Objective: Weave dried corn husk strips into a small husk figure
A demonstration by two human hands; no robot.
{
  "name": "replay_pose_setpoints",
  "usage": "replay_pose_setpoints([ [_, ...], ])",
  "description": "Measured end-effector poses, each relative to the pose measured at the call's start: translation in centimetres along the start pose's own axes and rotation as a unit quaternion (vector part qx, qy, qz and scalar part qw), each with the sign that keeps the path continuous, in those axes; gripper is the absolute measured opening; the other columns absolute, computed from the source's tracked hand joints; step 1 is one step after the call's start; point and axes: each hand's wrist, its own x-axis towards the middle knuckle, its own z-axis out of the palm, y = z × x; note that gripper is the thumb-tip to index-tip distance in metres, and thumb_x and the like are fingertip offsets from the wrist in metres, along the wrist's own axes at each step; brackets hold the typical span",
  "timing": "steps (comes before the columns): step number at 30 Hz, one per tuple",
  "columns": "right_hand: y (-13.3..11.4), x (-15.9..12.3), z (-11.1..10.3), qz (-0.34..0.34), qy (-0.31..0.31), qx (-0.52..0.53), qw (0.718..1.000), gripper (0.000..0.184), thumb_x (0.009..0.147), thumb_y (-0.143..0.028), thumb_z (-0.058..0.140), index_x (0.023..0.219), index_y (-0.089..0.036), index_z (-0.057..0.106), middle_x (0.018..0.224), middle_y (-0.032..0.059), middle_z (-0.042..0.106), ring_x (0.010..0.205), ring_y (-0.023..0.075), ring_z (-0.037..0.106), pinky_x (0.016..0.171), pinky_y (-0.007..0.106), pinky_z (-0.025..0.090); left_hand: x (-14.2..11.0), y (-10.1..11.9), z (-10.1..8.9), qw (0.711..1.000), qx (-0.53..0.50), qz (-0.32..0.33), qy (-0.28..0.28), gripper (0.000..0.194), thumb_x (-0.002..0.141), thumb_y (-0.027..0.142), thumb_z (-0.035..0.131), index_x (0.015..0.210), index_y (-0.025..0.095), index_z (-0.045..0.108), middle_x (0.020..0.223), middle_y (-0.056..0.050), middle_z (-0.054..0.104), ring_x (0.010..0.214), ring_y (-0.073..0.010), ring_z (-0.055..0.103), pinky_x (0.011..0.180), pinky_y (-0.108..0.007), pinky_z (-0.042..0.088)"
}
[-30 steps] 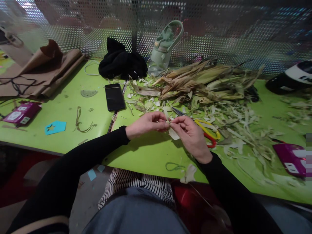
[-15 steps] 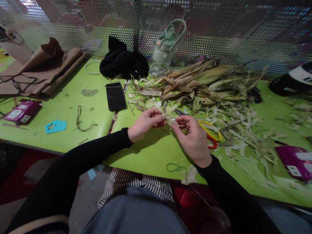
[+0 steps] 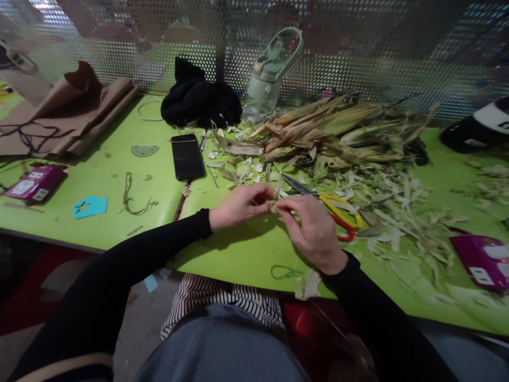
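Above the green table, my left hand (image 3: 244, 206) is closed in a pinch on pale corn husk strips (image 3: 274, 202). My right hand (image 3: 312, 228) pinches the same strips from the other side, fingertips nearly touching the left ones. One strip end sticks up between the hands; how the strips are folded is hidden by the fingers. Just beyond my right hand lie scissors (image 3: 345, 209) with yellow and red handles, their blades pointing away to the left. A heap of dried corn husks (image 3: 330, 130) lies behind them, with torn husk shreds (image 3: 401, 207) scattered to the right.
A black phone (image 3: 188, 156) lies left of my hands. A green bottle (image 3: 265, 79) and black cloth (image 3: 201, 98) stand against the perforated metal screen. Brown paper (image 3: 71, 111), a blue tag (image 3: 90, 207) and a purple box (image 3: 35, 183) are at left; another purple box (image 3: 483, 260) is at right.
My hands have drawn together around the husk strips, and my right hand has turned over them. The upright strip stands straighter, and more of the scissors shows.
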Motion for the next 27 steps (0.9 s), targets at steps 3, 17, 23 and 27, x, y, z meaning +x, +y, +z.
replay_pose_setpoints([
  [3,0.2,0.0,0.0,0.094,0.047,0.012,0.994,0.012,0.093,-0.015,0.060,0.101,-0.024,0.058,0.089,0.0039,0.068,0.082,0.0203,0.065,0.074,0.035,0.053,-0.3,0.3,0.1,0.993,-0.095,-0.014,-0.065,0.012,0.086,0.021,0.062,0.094,0.014,0.057,0.081,0.001,0.059,0.072,-0.0087,0.054,0.072,-0.025,0.045],
  [17,0.1,-0.4,0.7,0.255,0.065,0.140,0.955,0.017,0.091,-0.027,0.065,0.105,-0.023,0.055,0.096,0.0037,0.065,0.086,0.0187,0.067,0.073,0.034,0.057,-0.7,0.8,1.6,0.981,-0.183,-0.061,0.021,0.019,0.081,0.018,0.070,0.089,0.014,0.054,0.080,0.003,0.057,0.066,-0.0059,0.053,0.063,-0.023,0.043],
  [23,0.7,-0.1,0.4,0.285,0.035,0.156,0.945,0.017,0.089,-0.031,0.068,0.102,-0.023,0.061,0.094,0.0030,0.069,0.076,0.0173,0.066,0.066,0.032,0.054,-0.3,0.6,1.0,0.963,-0.256,-0.070,0.051,0.016,0.085,0.018,0.067,0.092,0.014,0.053,0.082,0.002,0.060,0.071,-0.0072,0.062,0.068,-0.023,0.049],
  [27,0.5,0.2,0.0,0.215,0.046,0.099,0.971,0.005,0.089,-0.025,0.068,0.091,-0.024,0.063,0.087,0.0017,0.070,0.080,0.0189,0.065,0.073,0.034,0.054,-0.3,0.6,1.0,0.956,-0.277,-0.085,0.051,0.015,0.086,0.019,0.068,0.093,0.013,0.055,0.081,0.001,0.061,0.071,-0.0080,0.063,0.068,-0.024,0.049],
])
